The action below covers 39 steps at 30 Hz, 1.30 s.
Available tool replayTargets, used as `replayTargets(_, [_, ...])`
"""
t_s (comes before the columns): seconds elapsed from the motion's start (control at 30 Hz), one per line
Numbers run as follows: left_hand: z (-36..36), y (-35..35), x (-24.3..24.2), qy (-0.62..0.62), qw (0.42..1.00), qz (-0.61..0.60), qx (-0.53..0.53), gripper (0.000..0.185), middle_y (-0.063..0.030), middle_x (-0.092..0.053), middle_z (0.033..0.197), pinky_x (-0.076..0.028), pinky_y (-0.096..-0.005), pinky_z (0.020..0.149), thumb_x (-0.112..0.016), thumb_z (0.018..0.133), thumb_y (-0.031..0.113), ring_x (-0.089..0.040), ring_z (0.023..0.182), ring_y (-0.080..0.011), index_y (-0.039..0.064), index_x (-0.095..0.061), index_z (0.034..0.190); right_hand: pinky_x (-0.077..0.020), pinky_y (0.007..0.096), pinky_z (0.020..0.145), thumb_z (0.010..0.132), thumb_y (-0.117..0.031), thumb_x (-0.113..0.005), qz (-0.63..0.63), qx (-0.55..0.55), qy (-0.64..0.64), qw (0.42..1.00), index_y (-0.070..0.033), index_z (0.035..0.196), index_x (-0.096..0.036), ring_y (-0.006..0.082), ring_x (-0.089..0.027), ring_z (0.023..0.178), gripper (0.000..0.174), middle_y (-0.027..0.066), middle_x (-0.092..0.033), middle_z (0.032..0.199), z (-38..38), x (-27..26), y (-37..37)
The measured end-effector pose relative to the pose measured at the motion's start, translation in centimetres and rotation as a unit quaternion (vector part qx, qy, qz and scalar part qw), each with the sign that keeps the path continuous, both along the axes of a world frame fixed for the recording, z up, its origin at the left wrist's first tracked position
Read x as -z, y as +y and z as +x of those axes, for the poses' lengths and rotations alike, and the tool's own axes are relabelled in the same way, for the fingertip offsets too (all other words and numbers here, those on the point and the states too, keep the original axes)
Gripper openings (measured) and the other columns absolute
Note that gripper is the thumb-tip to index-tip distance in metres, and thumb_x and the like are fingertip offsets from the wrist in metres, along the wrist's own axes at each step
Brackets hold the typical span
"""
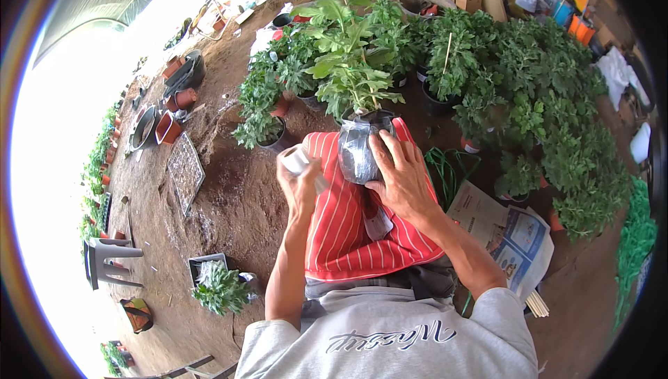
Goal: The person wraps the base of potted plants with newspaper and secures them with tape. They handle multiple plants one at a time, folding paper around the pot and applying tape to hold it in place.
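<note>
On my lap, over a red cloth with white stripes [339,233], stands a leafy plant [349,50] whose root end is in a dark pot wrapped in clear plastic film [357,152]. My right hand [399,170] rests on the side of the wrapped pot, fingers spread over the film. My left hand [300,175] is closed around a roll of clear film [296,161], just beside the pot; it is blurred. A thin stick stands among the plant's stems.
Many potted leafy plants [553,81] stand ahead and to the right. Newspaper sheets [501,238] and green twine [449,170] lie at my right. At my left are a seedling tray [186,173], a grey stool [104,263] and a plant in a square pot [222,290].
</note>
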State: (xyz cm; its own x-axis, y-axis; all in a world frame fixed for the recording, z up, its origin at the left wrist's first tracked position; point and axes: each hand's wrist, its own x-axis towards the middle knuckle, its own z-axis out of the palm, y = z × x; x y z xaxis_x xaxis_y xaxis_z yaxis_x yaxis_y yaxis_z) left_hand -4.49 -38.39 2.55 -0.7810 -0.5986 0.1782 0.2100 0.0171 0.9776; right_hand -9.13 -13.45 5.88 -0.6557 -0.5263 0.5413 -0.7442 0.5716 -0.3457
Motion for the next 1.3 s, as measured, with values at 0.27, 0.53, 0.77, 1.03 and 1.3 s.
replayTargets(0.27, [-4.0,0.9,2.0,-0.008,0.966,0.248,0.071,0.023,-0.0091,-0.069,0.092,-0.061,-0.0346,0.063,-0.075,0.092,0.014,-0.072,0.074,-0.0234,0.006,-0.061,0.108,-0.0473,0.0527,0.108,0.073,-0.021,-0.096,-0.024,-0.004,-0.013,1.0,-0.006,0.161,-0.046,0.0414,-0.054,0.126,0.102,0.0181,-0.045,0.16,-0.1,0.1,0.3])
replayTargets(0.53, [2.2,1.7,0.7,-0.031,0.963,0.145,0.226,0.047,-0.0102,-0.07,0.105,-0.06,-0.0367,0.085,-0.071,0.096,0.038,-0.072,0.095,-0.0222,0.001,-0.064,0.124,-0.0443,0.0552,0.113,0.074,-0.017,-0.095,-0.044,-0.034,-0.04,0.998,-0.007,0.161,-0.046,0.0446,-0.05,0.135,0.1,0.0173,-0.042,0.164,-0.6,-0.2,0.4])
replayTargets(0.77, [4.5,3.1,-3.2,-0.163,0.856,-0.318,0.374,0.059,-0.0119,-0.073,0.114,-0.058,-0.0393,0.094,-0.096,0.075,0.02,-0.072,0.103,-0.0249,0.0,-0.069,0.123,-0.044,0.0543,0.118,0.077,-0.023,-0.094,-0.046,-0.07,-0.046,0.995,-0.007,0.157,-0.052,0.0459,-0.049,0.141,0.092,0.0174,-0.045,0.162,-2.5,-0.2,0.5])
replayTargets(1.03, [5.0,3.4,-3.9,-0.184,0.81,-0.17,0.53,0.056,-0.0127,-0.073,0.114,-0.058,-0.0399,0.101,-0.07,0.073,0.012,-0.072,0.111,-0.0231,0.0,-0.064,0.128,-0.0475,0.0515,0.116,0.075,-0.024,-0.095,-0.054,-0.056,-0.034,0.996,-0.009,0.158,-0.052,0.0412,-0.053,0.136,0.095,0.0135,-0.045,0.162,-2.3,0.3,0.2])
replayTargets(1.3, [8.2,2.9,1.0,-0.052,0.92,0.239,0.305,0.033,-0.0111,-0.069,0.117,-0.052,-0.0443,0.108,-0.07,0.087,0.008,-0.071,0.116,-0.0289,-0.002,-0.067,0.118,-0.0469,0.0518,0.117,0.074,-0.02,-0.094,-0.063,-0.058,-0.031,0.996,-0.01,0.159,-0.051,0.0403,-0.054,0.135,0.096,0.0127,-0.044,0.164,-1.9,0.4,0.1])
